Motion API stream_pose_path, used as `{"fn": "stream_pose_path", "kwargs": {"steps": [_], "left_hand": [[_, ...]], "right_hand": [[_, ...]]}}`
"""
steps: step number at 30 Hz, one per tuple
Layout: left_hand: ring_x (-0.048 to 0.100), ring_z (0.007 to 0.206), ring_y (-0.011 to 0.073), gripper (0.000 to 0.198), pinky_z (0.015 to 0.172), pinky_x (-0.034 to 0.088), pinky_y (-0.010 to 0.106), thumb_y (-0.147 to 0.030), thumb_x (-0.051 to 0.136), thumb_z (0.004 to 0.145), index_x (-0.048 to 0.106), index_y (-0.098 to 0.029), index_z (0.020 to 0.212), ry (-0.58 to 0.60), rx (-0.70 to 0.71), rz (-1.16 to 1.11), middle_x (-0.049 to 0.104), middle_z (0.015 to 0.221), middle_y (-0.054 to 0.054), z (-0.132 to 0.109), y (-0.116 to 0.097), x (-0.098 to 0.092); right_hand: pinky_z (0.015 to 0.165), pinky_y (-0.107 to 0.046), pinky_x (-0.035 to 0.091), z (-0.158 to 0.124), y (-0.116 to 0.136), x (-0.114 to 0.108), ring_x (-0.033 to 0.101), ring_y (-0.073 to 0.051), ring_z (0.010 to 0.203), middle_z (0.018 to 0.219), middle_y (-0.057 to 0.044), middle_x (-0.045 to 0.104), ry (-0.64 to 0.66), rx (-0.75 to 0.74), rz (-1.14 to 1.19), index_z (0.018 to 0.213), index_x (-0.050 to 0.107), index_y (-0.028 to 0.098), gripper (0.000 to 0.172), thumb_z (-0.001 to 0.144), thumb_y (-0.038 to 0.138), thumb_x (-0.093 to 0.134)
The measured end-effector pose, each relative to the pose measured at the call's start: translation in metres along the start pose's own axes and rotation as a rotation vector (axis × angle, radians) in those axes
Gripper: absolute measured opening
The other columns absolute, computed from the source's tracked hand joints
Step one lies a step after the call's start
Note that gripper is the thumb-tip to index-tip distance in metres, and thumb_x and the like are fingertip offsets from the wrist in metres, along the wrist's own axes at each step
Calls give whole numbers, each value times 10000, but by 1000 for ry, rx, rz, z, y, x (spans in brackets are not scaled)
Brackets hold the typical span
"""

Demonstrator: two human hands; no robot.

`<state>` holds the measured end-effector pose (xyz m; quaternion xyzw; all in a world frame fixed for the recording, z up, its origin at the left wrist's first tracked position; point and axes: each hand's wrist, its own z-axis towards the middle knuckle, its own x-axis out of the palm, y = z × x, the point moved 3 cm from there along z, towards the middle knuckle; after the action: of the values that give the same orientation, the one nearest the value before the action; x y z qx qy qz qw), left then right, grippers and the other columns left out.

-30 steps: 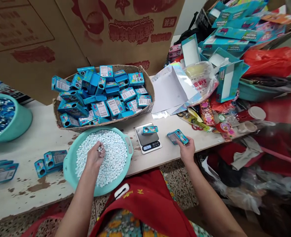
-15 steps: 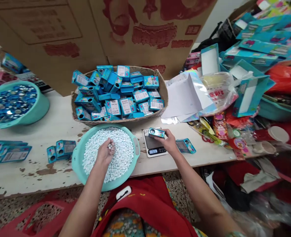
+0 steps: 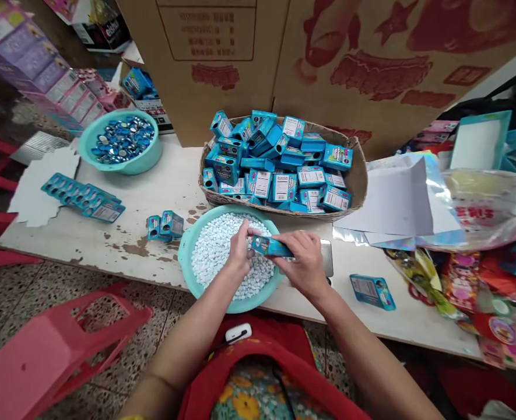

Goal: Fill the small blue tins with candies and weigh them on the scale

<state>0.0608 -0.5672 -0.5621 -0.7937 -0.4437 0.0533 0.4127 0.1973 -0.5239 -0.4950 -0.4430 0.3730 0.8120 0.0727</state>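
Observation:
My right hand (image 3: 304,259) grips a small blue box (image 3: 274,247) on its side, above the right part of a turquoise bowl (image 3: 186,239). Small white candies (image 3: 214,245) fill the bowl. My left hand (image 3: 240,252) is closed at the box's left end, fingers curled, with a few white candies showing by the fingertips and at the box's opening. How many it holds is hidden. Behind my right hand, a small digital scale (image 3: 327,259) is mostly covered. A flat blue box (image 3: 372,291) lies to the right.
A cut-down carton (image 3: 358,181) heaped with blue boxes stands behind the bowl. To the left are a bowl of blue wrapped pieces (image 3: 124,140), a row of blue boxes (image 3: 83,197) and a pair of boxes (image 3: 165,226). White sheets (image 3: 389,198) lie right. A red stool (image 3: 60,344) stands below.
My right hand has lifted the box off the scale and brought it left over the bowl. My left hand has risen from the candies to the box's end. The view has turned left.

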Motion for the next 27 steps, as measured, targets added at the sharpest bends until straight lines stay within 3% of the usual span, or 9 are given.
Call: {"fn": "stream_pose_path", "kwargs": {"steps": [7,13,18,23,27], "left_hand": [[432,445,60,489,369,229,170,-604,613,685,611,-115,696,12,-58,-25,506,602,5,-3,4,-9],[415,413,54,518,346,215,165,-635,598,694,593,-117,708,79,-53,-29,493,572,-3,-4,11,3],[384,369,37,368,318,160,149,-463,698,678,548,-129,707,105,-66,-53,492,571,-22,-1,18,13],[346,344,48,279,293,163,130,-376,620,795,492,-155,681,276,-225,-211,388,481,-52,0,2,11],[480,452,74,236,309,260,116,-288,459,905,471,-155,710,118,-223,-319,511,616,14,15,-10,-7]], "right_hand": [[837,-367,329,-6,4,-6,585,-213,876,911,-7,661,-25,47,38,992,619,244,257,763,280,728],[832,-369,330,-15,-2,-9,585,-221,904,924,-9,668,-63,95,37,1000,629,246,257,761,264,722],[840,-374,345,-22,-20,-10,581,-224,910,931,-8,671,-108,208,96,992,650,257,281,728,269,745],[797,-344,435,-51,-65,-22,587,-213,879,946,-15,657,-296,468,447,988,633,238,376,664,353,786],[748,-327,467,-91,-125,-27,582,-192,795,868,-7,632,-501,677,547,965,591,206,448,612,385,801]]}}
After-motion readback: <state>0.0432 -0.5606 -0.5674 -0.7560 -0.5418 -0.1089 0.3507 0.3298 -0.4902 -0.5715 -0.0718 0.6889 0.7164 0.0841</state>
